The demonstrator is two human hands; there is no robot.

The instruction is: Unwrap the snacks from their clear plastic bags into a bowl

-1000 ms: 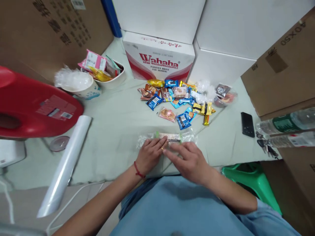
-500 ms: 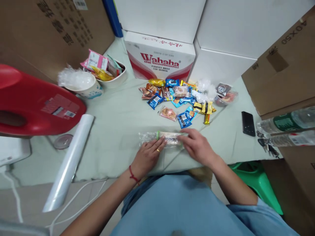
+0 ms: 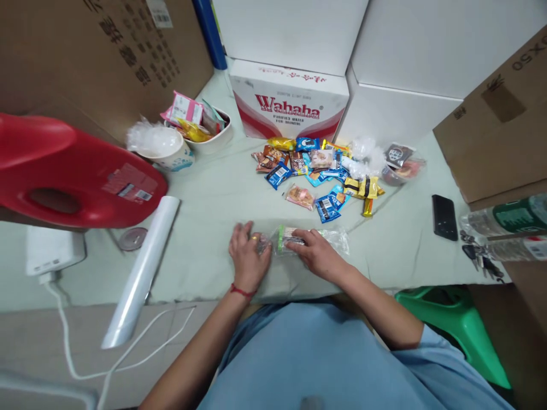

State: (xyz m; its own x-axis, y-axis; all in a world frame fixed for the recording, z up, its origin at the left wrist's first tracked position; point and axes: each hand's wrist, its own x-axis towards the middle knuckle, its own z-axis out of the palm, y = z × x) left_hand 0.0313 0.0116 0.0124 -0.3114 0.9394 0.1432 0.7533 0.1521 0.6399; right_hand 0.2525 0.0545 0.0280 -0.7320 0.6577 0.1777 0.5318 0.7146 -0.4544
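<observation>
A packet in clear plastic wrap with a green edge (image 3: 281, 238) lies on the cloth-covered table in front of me. My right hand (image 3: 318, 253) reaches over it, with fingers and thumb bent onto its top; they partly hide its contents. Loose clear film (image 3: 339, 240) sticks out past that hand to the right. At the packet's left end, my left hand (image 3: 250, 256) has its fingers bent round a crumpled bit of the film (image 3: 264, 245). Beyond the hands is a pile of small wrapped snacks (image 3: 318, 162), with a pink-wrapped biscuit (image 3: 300, 196) at its near side.
To the left are a roll of film (image 3: 143, 270), a red jug (image 3: 85, 171), a white power block (image 3: 55, 250) and a paper cup (image 3: 168, 151). A phone (image 3: 444, 217), keys (image 3: 481, 256) and bottles (image 3: 519, 216) lie right. A Wahaha box (image 3: 290, 102) stands behind.
My left hand has shifted left off the packet's top to the film at its end. My right hand has moved left onto the packet, which has slid right. The view has turned slightly left.
</observation>
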